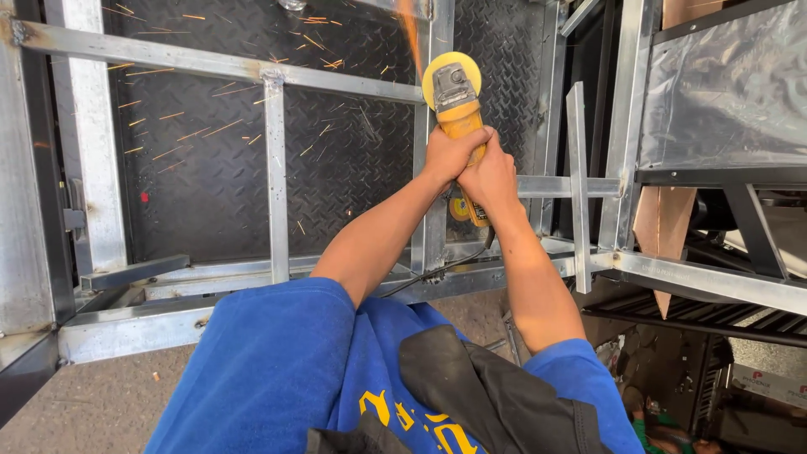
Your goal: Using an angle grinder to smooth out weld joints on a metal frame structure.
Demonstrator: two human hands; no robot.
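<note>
Your left hand (450, 154) and right hand (490, 178) both clamped tight around yellow angle grinder (458, 105); disc on steel frame upright (434, 220), sparks (210, 126) flying left.

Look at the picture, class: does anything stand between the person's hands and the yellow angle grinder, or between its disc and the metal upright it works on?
Nothing visible does. The left hand and right hand wrap directly round the angle grinder. Its head meets the metal upright, with sparks flying leftward.
</note>
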